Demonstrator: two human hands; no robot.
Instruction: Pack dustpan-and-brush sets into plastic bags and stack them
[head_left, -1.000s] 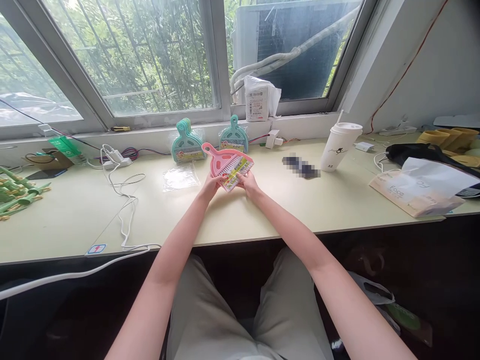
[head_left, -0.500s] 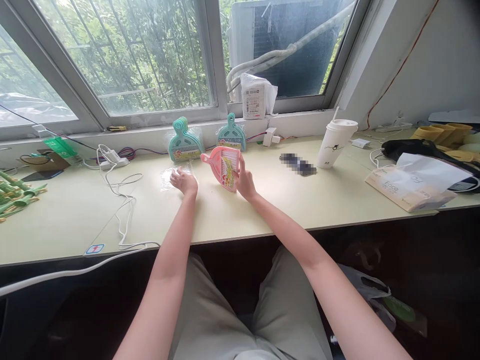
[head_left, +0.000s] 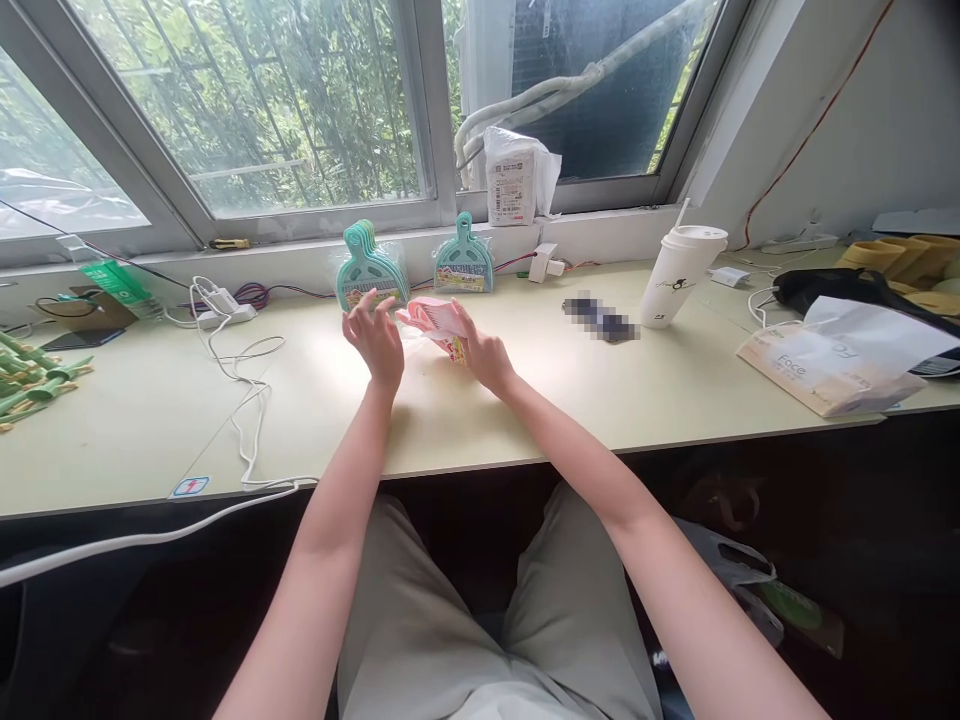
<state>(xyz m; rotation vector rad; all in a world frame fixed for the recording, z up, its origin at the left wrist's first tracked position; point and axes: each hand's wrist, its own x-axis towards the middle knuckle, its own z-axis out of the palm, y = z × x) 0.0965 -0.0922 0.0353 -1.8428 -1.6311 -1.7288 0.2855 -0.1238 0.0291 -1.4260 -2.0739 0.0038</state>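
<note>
Two hands, apart. Left hand (head_left: 377, 342): raised, fingers spread and bent; can't tell if it pinches anything. Right hand (head_left: 487, 358): clamped on one pink dustpan (head_left: 435, 316), which sits between the hands, tilted, handle end toward the left hand. Some clear film (head_left: 417, 345) shows under it, too blurred to read.

Teal pans: one stack (head_left: 367, 265) behind the left hand, several nested, exact count unclear; one teal dustpan (head_left: 464, 262) upright behind the right hand, single as far as visible.

Surface: pale yellow table (head_left: 300, 410) under both hands, lit bright near the left one. Room: window (head_left: 300, 120) beyond the hands, trees and bars outside, boxy unit with a pipe at right.

Around, left to right: green stalks (head_left: 37, 380) far left of the left hand; one green-labelled bottle (head_left: 120, 285); white cable (head_left: 255, 425) trailing nearer, left of the left hand; one wrapped package (head_left: 512, 185) on the sill behind the right hand; right of that hand, one pixelated dark item (head_left: 600, 318), one white cup (head_left: 681, 275) with straw, one tissue pack (head_left: 795, 375).

Blocking: left fingertips cover the stack's lower edge; right fingers hide part of the pink dustpan.
</note>
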